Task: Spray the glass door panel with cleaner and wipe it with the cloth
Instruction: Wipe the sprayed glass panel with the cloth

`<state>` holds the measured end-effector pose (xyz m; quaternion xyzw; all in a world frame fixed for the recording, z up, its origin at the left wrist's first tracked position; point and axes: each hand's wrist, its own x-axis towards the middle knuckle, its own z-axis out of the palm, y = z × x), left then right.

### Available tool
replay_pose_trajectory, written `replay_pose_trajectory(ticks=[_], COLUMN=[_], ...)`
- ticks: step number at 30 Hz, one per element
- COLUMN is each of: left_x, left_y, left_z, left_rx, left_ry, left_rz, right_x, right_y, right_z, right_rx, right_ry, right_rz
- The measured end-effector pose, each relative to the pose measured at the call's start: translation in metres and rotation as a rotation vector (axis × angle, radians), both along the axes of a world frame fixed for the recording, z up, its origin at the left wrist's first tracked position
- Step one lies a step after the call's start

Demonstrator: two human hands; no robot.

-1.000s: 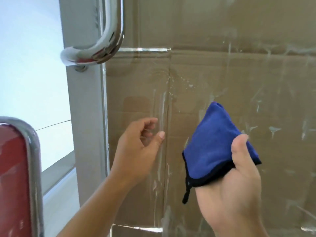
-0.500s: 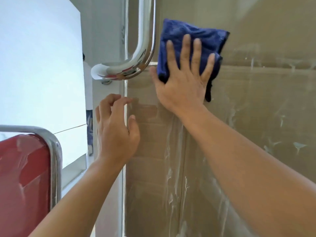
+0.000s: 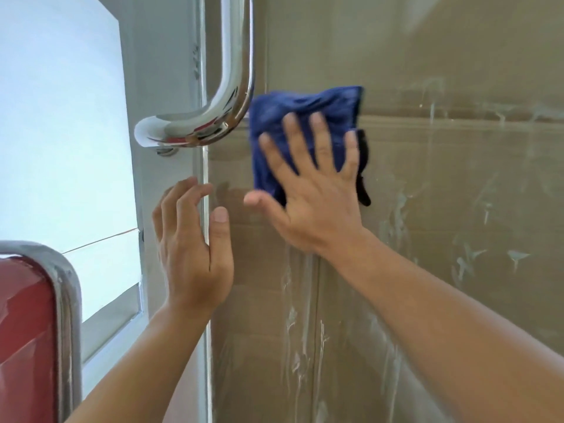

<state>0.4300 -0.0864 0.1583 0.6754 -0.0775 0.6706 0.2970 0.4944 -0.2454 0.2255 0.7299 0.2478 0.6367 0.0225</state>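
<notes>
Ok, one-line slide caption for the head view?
Right hand presses blue cloth flat on smeared glass door panel; left hand hovers open.

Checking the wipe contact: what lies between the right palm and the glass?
The blue cloth, pressed flat under the right hand against the glass door panel, in the head view.

Building entrance, glass door (image 3: 427,209), chrome pull handle (image 3: 235,87)
</notes>
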Motion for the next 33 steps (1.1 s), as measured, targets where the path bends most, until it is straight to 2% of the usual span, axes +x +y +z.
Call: replay_pose_trajectory(ticks=[2,3,4,7,8,9,12,14,17,19,20,23,24,25,26,30,32,33], left_x=[0.0,0.001,0.002,0.003,0.003,0.003,0.005,0.006,0.007,0.008,0.009,0.011,0.011,0.011,0.011,0.009,0.01,0.011], left_y=[-0.003,-0.004,-0.004,-0.007,-0.008,-0.009,-0.013,-0.015,-0.021,-0.025,-0.029,-0.044,-0.049,-0.054,-0.058,-0.068,-0.07,-0.071], left_z=[-0.001,-0.002,-0.002,-0.004,-0.004,-0.003,-0.001,0.0,0.003,0.005,0.007,0.018,0.023,0.029,0.035,0.054,0.064,0.069], left_rx=[-0.008,-0.015,-0.022,-0.03,-0.027,-0.02,-0.015,-0.024,-0.038,-0.03,-0.012,0.056,0.067,0.073,0.08,0.151,0.201,0.219], left_ry=[-0.018,-0.018,-0.016,0.005,0.013,0.018,0.01,0.007,0.009,-0.006,-0.021,-0.079,-0.092,-0.099,-0.101,-0.041,-0.02,-0.021], left_rz=[-0.02,-0.028,-0.035,-0.042,-0.028,-0.008,0.027,0.04,0.05,0.052,0.058,0.039,0.02,-0.001,-0.021,-0.071,-0.051,-0.038], right_x=[0.001,0.001,0.003,0.006,0.006,0.006,0.005,0.007,0.012,0.012,0.013,0.013,0.014,0.016,0.018,0.021,0.021,0.02], right_y=[-0.006,-0.011,-0.017,-0.026,-0.025,-0.022,-0.011,-0.016,-0.034,-0.043,-0.044,-0.046,-0.049,-0.054,-0.059,-0.085,-0.088,-0.088], right_z=[-0.011,-0.012,-0.009,0.008,0.012,0.012,-0.006,-0.012,0.005,0.016,0.017,0.011,0.011,0.014,0.018,0.052,0.061,0.061], right_rx=[-0.2,-0.199,-0.126,0.273,0.338,0.325,0.003,-0.06,0.228,0.306,0.247,-0.168,-0.256,-0.261,-0.185,0.413,0.478,0.382], right_ry=[-0.022,-0.023,-0.024,0.026,0.034,0.016,-0.092,-0.113,-0.134,-0.112,-0.111,-0.128,-0.117,-0.11,-0.112,0.009,0.049,0.023], right_rz=[0.053,0.067,0.066,0.004,-0.032,-0.057,-0.055,-0.07,-0.13,-0.148,-0.119,0.024,0.033,0.026,0.008,-0.075,-0.103,-0.1])
